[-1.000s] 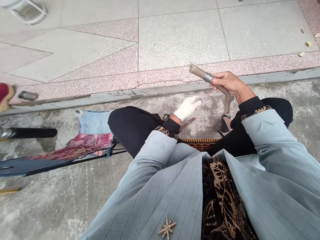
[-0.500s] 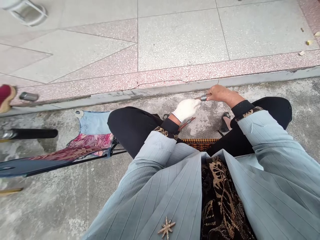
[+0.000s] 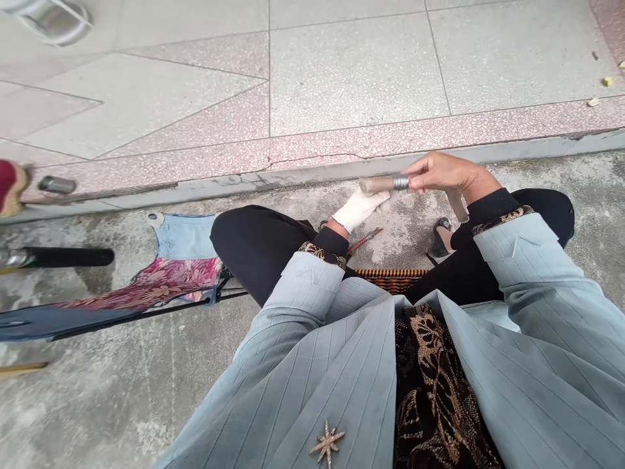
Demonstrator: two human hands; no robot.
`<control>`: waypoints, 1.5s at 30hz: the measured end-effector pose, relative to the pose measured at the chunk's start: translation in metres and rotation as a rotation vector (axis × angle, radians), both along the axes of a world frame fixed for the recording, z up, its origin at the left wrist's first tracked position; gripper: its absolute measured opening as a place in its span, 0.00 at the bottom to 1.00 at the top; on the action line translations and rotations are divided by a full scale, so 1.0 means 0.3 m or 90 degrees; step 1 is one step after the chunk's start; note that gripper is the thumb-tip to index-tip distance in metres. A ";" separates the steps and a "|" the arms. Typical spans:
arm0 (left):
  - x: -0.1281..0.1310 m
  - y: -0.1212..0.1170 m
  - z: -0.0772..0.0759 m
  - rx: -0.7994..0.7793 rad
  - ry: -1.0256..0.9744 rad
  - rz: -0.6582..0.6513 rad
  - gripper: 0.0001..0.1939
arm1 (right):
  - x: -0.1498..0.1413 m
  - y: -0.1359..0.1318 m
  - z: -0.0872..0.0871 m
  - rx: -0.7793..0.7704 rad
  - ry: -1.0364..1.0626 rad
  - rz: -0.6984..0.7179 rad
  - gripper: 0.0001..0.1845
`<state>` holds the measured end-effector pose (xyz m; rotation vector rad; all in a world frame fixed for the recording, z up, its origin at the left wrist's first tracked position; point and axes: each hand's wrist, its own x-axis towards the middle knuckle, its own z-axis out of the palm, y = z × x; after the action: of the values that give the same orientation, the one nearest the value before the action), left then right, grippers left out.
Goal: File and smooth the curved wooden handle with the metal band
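In front of my knees I hold a short light-brown rod [image 3: 378, 184] with a band of silvery wire [image 3: 400, 183] wound round its right part. My left hand [image 3: 360, 207], in a white knitted glove, is curled against the rod's left part from below. My bare right hand [image 3: 439, 174] pinches the rod's right end, just beyond the wire. A flat beige strip [image 3: 458, 205] shows below the right palm; whether it joins the rod is hidden. On the concrete beneath my hands lie thin reddish sticks [image 3: 364, 241].
A low step edge [image 3: 312, 170] runs beyond my hands. To the left are a fabric folding chair [image 3: 185, 238], a dark tube [image 3: 68, 257] and a metal cup [image 3: 57, 185]. A woven seat [image 3: 390, 280] shows between my legs, with a shoe [image 3: 442, 238] at right.
The rod has turned so its thicker left part now shows above the glove. My right hand has shifted right and up, and the beige strip has appeared below it.
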<state>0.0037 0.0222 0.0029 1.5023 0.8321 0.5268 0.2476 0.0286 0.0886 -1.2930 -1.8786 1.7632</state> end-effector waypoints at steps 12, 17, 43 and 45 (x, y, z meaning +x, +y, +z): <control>0.017 -0.013 -0.040 0.249 0.259 -0.124 0.14 | -0.059 0.026 -0.096 -0.019 -0.076 -0.320 0.17; 0.025 -0.026 -0.011 0.405 0.461 -0.187 0.17 | -0.103 0.032 -0.108 0.109 -0.461 -0.121 0.18; 0.038 -0.006 -0.136 -0.047 0.058 -0.003 0.15 | -0.017 -0.017 -0.036 -0.017 -0.113 0.193 0.26; 0.042 -0.005 -0.136 -0.004 0.096 0.018 0.14 | -0.028 -0.020 -0.035 -0.037 -0.091 0.175 0.26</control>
<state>0.0163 0.0208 -0.0378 1.5403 0.9734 0.4352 0.2391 0.0226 0.0782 -1.2607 -2.1891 1.9141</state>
